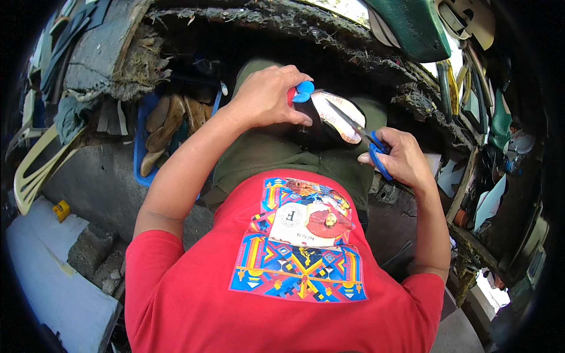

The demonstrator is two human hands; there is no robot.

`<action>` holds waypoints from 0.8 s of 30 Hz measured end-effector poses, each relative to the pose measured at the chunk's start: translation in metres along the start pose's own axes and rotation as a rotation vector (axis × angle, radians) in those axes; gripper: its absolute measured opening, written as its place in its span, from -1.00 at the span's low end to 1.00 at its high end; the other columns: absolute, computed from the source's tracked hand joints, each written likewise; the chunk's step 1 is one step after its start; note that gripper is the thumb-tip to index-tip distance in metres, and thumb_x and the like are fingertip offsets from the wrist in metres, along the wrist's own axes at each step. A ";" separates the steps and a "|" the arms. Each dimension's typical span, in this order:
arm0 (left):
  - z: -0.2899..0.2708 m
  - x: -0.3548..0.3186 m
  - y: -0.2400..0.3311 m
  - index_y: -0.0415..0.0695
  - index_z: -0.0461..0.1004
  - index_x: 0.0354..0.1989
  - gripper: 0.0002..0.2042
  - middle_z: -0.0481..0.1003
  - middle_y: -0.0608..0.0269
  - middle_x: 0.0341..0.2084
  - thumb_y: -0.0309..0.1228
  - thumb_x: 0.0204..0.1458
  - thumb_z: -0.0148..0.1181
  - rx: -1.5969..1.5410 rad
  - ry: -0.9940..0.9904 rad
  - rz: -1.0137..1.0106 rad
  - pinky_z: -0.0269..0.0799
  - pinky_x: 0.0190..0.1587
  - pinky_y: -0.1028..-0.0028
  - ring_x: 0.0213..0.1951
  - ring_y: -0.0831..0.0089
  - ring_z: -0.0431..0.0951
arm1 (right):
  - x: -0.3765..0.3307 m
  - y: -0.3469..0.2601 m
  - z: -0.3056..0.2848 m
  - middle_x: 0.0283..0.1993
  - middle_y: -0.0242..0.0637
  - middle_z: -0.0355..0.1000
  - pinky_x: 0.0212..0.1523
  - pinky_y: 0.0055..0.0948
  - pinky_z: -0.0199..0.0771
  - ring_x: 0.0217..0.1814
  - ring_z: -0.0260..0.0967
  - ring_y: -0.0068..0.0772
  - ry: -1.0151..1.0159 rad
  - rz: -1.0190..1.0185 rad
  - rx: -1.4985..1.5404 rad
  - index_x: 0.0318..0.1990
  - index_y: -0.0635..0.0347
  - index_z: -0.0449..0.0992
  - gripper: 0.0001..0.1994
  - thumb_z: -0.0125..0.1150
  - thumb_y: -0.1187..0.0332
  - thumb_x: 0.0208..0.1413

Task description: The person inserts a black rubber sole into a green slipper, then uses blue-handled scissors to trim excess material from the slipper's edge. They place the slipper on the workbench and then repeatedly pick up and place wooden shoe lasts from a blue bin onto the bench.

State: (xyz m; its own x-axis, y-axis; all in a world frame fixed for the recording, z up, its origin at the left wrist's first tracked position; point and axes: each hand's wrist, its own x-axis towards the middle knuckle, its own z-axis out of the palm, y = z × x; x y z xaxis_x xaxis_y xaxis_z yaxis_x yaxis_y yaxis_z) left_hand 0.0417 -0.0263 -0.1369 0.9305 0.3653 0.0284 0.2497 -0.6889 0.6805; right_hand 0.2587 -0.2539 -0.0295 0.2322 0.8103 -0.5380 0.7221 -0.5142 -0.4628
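Note:
My left hand point(268, 97) grips the heel end of a black shoe point(321, 126) with a white insole, resting on my lap. A small blue and red piece point(303, 92) sits at my left fingertips. My right hand point(400, 156) holds blue-handled scissors point(368, 140); their blades reach across the white insole toward the shoe's middle. I wear a red printed shirt and olive trousers.
A blue crate point(141, 153) with worn shoe soles stands to my left. A rough dark workbench edge point(282, 17) curves across the top. Tools and scraps crowd the shelves at right point(482, 117). A pale plastic chair point(35, 170) and concrete blocks point(94, 253) are at left.

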 end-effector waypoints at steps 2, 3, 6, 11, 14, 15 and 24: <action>0.000 -0.001 -0.001 -0.10 0.58 0.13 -0.24 0.59 0.15 -0.02 0.02 -0.29 0.60 0.007 0.007 -0.001 0.48 0.18 0.19 0.08 0.07 0.58 | 0.005 -0.005 0.000 -0.34 -0.08 0.51 -0.26 -0.20 0.52 -0.32 0.53 -0.09 0.033 -0.083 -0.166 -0.26 0.26 0.60 -0.52 0.54 -0.03 -0.02; 0.000 -0.001 -0.001 -0.11 0.58 0.13 -0.24 0.59 0.14 -0.01 0.02 -0.29 0.60 0.009 0.012 0.000 0.48 0.18 0.19 0.09 0.07 0.58 | 0.007 -0.007 0.001 -0.33 -0.07 0.53 -0.24 -0.15 0.54 -0.28 0.57 -0.03 0.056 -0.143 -0.269 -0.26 0.26 0.60 -0.49 0.52 -0.07 -0.01; 0.001 0.000 -0.002 -0.12 0.58 0.14 -0.24 0.59 0.12 0.01 0.01 -0.29 0.60 0.020 0.011 -0.006 0.49 0.18 0.19 0.10 0.07 0.58 | 0.015 -0.013 0.001 -0.27 -0.04 0.57 -0.21 -0.08 0.57 -0.20 0.59 0.09 0.138 -0.230 -0.430 -0.26 0.28 0.60 -0.46 0.50 -0.11 -0.02; 0.001 0.000 -0.001 -0.12 0.58 0.14 -0.23 0.59 0.12 0.01 0.00 -0.30 0.61 0.013 0.014 0.002 0.49 0.18 0.19 0.10 0.07 0.58 | 0.027 -0.023 -0.003 -0.28 -0.05 0.57 -0.19 -0.08 0.59 -0.18 0.59 0.05 0.088 -0.262 -0.460 -0.26 0.29 0.59 -0.46 0.51 -0.10 -0.04; 0.001 -0.001 -0.002 -0.12 0.58 0.13 -0.23 0.59 0.13 0.00 0.00 -0.31 0.61 0.012 0.023 0.004 0.49 0.17 0.19 0.09 0.07 0.59 | 0.032 -0.027 -0.004 -0.28 -0.06 0.56 -0.19 -0.07 0.58 -0.18 0.58 0.05 0.074 -0.269 -0.472 -0.27 0.28 0.59 -0.47 0.51 -0.08 -0.04; 0.001 -0.001 -0.002 -0.11 0.58 0.13 -0.23 0.59 0.13 -0.01 0.00 -0.31 0.61 0.015 0.022 0.003 0.49 0.17 0.19 0.09 0.07 0.59 | 0.033 -0.028 -0.004 -0.27 -0.06 0.56 -0.20 -0.07 0.58 -0.18 0.58 0.04 0.074 -0.277 -0.475 -0.27 0.28 0.59 -0.48 0.52 -0.08 -0.04; 0.002 0.000 -0.003 -0.09 0.57 0.15 -0.23 0.58 0.15 -0.01 0.04 -0.29 0.60 0.026 0.009 0.004 0.49 0.17 0.19 0.08 0.08 0.59 | 0.045 -0.029 0.001 -0.24 -0.07 0.51 -0.16 -0.06 0.56 -0.11 0.55 0.07 0.075 -0.313 -0.478 -0.24 0.27 0.50 -0.40 0.53 -0.15 -0.06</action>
State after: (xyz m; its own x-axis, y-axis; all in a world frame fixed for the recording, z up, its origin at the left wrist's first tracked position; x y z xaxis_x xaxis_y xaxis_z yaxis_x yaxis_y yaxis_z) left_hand 0.0416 -0.0254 -0.1410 0.9292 0.3676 0.0377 0.2527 -0.7067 0.6608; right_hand 0.2473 -0.2028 -0.0406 -0.0071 0.9300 -0.3674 0.9740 -0.0768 -0.2132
